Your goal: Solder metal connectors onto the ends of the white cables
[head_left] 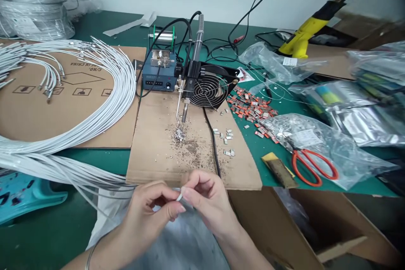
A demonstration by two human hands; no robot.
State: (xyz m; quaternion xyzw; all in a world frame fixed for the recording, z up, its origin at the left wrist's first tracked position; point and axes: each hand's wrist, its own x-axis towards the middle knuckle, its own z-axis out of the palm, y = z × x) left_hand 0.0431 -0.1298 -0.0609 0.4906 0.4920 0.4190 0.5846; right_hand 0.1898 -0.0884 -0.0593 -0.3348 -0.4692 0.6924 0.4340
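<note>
Close to the table's front edge, both hands meet at a white cable end (179, 197). My left hand (153, 209) is closed, thumb and fingers pinching the cable from the left. From the right, the thumb and forefinger of my right hand (209, 202) press on its tip, so the very end is mostly hidden. A grey-white strand passes by my left wrist. Beyond the hands, a soldering iron (194, 57) points down in its holder over a small heap of solder bits (179, 134) on a cardboard sheet (152, 147). Small metal connector pieces (228, 135) lie right of it.
A large bundle of white cables (107, 112) curves across the left. Behind are a blue soldering station (160, 76), solder spool (163, 36) and fan (209, 92). On the right lie orange-and-metal parts (249, 105), red-handled scissors (313, 166), plastic bags (319, 139) and a yellow heat gun (303, 33).
</note>
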